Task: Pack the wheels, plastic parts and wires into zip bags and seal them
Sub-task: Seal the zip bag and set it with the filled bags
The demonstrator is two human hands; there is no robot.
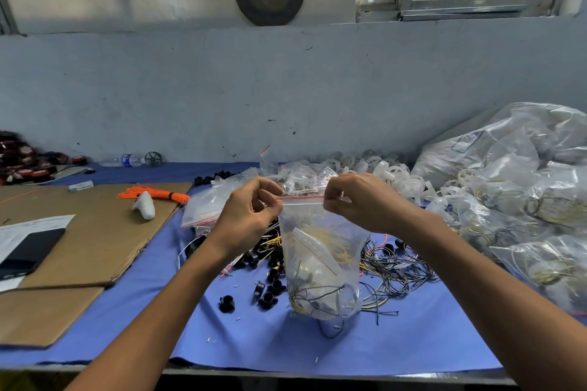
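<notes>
1. I hold the bag (320, 263) upright over the middle of the table (413, 346), and its bottom seems to rest there. Inside it I see wires (320, 290), a white ring (349, 298) and a smaller zip bag (314, 251).
2. My left hand (251, 209) pinches the left end of the red zip strip (300, 198), thumb against curled fingers. My right hand (355, 200) pinches the right end the same way, and the strip runs taut between them.
3. I judge this bag filled and at the sealing step. I cannot tell whether the zip is pressed closed along its length.
4. Done, as far as I see: packed bags (524, 200) are heaped at the right of the table.
5. Left to pack: black parts (273, 282) lie just left of the bag, loose wires (394, 267) tangle at its right, and white wheels (390, 174) are piled behind it. Empty bags (206, 206) lie near my left hand.
6. I judge the task to be somewhere in the middle, with plenty left to pack.
</notes>
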